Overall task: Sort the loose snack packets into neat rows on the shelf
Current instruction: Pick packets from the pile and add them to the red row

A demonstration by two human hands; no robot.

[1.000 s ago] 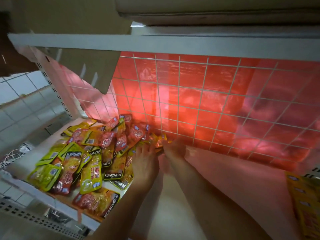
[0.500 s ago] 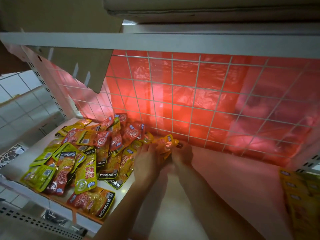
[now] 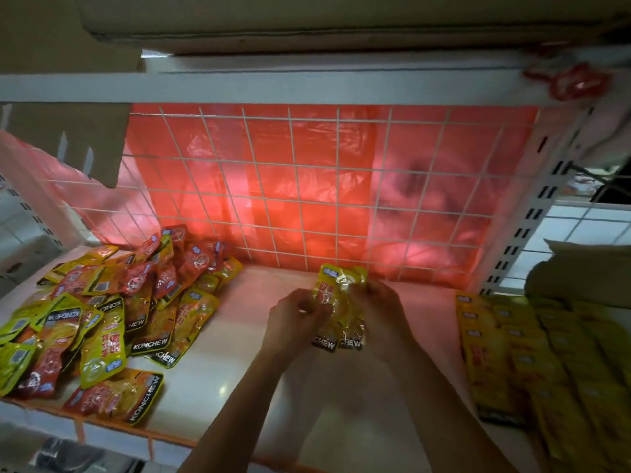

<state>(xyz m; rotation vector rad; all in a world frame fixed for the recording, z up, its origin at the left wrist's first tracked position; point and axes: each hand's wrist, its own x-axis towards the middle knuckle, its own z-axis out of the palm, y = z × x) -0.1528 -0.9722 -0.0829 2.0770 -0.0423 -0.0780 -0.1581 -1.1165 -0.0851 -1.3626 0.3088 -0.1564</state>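
Small stack of yellow packets (image 3: 338,312), upright above the middle of the shelf (image 3: 239,377), gripped between left hand (image 3: 295,319) and right hand (image 3: 384,310), fingers curled on both edges. Best to square the edges flush, labels one way, then carry right and lay beside the neat yellow rows (image 3: 532,363). At left, a heaped loose pile (image 3: 112,319) of red and yellow packets. Behind, wire grid (image 3: 307,186) backed by red plastic.

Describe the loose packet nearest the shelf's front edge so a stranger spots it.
On the white shelf, find the loose pile at left. Its frontmost packet is orange with a black KONCHEW band, lying mostly uncovered, unlike the overlapping ones behind.
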